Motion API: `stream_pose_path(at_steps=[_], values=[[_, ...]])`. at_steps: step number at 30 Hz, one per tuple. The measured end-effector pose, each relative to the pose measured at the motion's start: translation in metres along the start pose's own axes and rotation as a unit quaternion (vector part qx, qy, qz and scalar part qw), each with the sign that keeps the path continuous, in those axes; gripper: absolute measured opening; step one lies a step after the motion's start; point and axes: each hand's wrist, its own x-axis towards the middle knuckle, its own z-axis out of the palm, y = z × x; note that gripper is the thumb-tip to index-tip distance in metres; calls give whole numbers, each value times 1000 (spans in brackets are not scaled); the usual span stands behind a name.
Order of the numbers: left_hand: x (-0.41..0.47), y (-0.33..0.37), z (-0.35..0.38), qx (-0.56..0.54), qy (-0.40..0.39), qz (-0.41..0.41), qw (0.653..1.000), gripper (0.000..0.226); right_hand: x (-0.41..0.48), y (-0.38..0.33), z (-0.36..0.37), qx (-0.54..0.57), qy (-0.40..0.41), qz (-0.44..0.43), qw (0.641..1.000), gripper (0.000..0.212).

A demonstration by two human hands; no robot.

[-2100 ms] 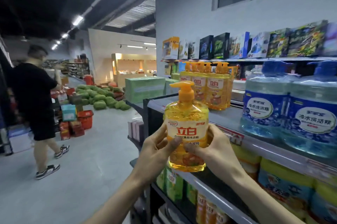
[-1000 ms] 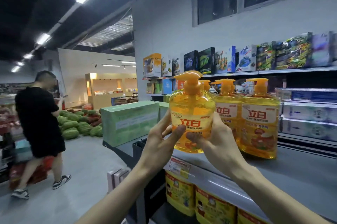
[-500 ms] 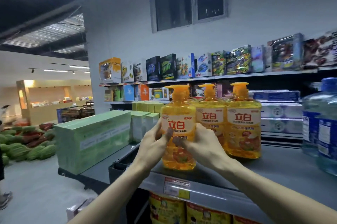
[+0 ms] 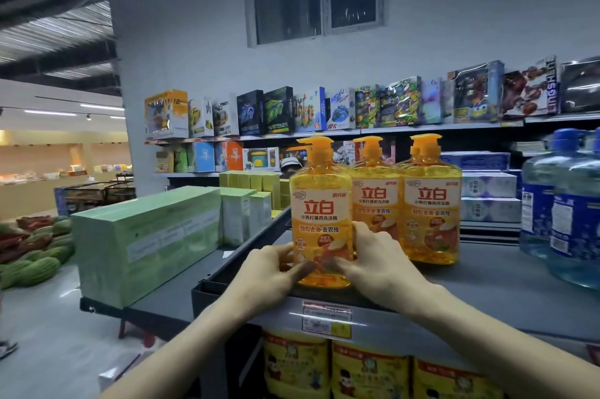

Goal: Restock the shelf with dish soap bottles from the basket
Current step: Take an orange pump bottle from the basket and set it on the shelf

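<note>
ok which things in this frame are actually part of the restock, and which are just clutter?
In the job: dish soap bottle, gripped by left hand and right hand; shelf under it; matching bottles beside it. Basket not in view.
Just lying about: blue-capped jugs, green boxes, toy boxes, watermelons, yellow packs below.

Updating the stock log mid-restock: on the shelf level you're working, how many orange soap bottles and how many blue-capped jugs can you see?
Orange dish soap bottles: 3 (front bottle, held by left hand and right hand; middle bottle; right bottle; a pump behind hints at more)
Blue-capped jugs: 2 (left jug; right jug)
Total: 5
</note>
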Motion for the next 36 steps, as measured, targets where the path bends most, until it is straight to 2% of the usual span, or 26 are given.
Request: stream_pose_path(at_steps=[5, 12, 26, 32, 36], values=[[15, -4, 0, 60, -6, -30, 998, 22, 1, -4, 11, -11, 33, 5, 999, 51], [45, -10, -1, 137, -13, -52, 989, 27, 26, -3, 20, -29, 13, 66, 997, 50], [53, -32, 3, 116, -10, -61, 991, 42, 33, 0, 27, -48, 18, 133, 990, 55], [54, -37, 5, 107, 32, -50, 992, 37, 36, 3, 29, -52, 24, 140, 988, 37], [58, -42, 5, 89, 31, -56, 994, 35, 38, 6, 30, -58, 24, 142, 988, 34]])
